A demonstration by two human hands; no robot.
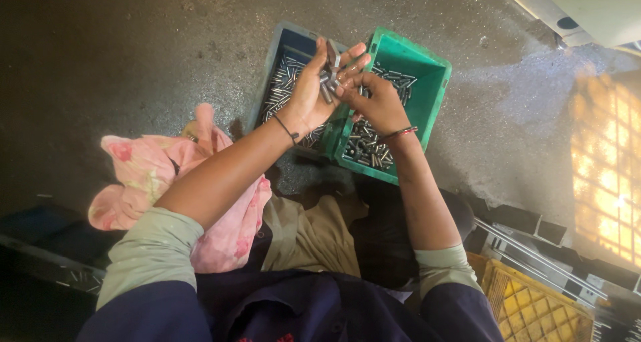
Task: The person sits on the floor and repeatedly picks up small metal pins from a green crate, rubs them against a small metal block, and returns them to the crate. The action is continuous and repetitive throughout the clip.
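Closest to the camera is the person's dark blue top, with pale green sleeves pushed up both arms. The person sits on the floor (pixel 133 55), which is dark, rough and a bit shiny.

At about 9 o'clock from the knees lies a pink cloth (pixel 143 175) with a flower print. It is bunched up and touches the left arm. At about 4 o'clock, in the bottom corner, stands a yellow crate (pixel 534 308) with a grid of holes. Some long metal rails (pixel 534 252) lie just beside it.

Both arms reach away toward 12 o'clock. The left hand (pixel 310 95) wears a thin dark band on the wrist. Its palm is open and its fingers (pixel 354 53) are spread wide and curl up a little. A small bunch of metal pins (pixel 328 75) rests in this palm and stands up between the fingers. The right hand (pixel 377 101) wears a red band on the wrist. Its fingers (pixel 347 87) are pinched narrow and touch the pins in the left hand.

The hands hang just above two bins that sit side by side on the floor and touch each other. The blue bin (pixel 280 41) is at 11 o'clock under the left hand. The green bin (pixel 427 95) is at 1 o'clock under the right hand. Both bins hold many more little grey pins lying in heaps.

Far off at 3 o'clock, sunlight makes a yellow grid patch on the floor.
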